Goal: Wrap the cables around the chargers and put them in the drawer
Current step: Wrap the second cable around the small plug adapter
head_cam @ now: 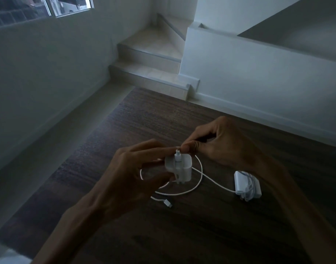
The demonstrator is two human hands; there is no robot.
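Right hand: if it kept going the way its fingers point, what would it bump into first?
Probably the left hand. The right hand points left, pinching the cable at its plug on the charger, with the left fingertips just beyond. Depth is hard to judge.

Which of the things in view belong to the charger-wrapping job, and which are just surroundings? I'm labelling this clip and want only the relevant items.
Part of the job:
- white charger, held by the left hand
- its loose cable, pinched at the plug by the right hand
- second charger, already wrapped, on the table

Just surroundings:
- stairs
- window

No drawer is in view.
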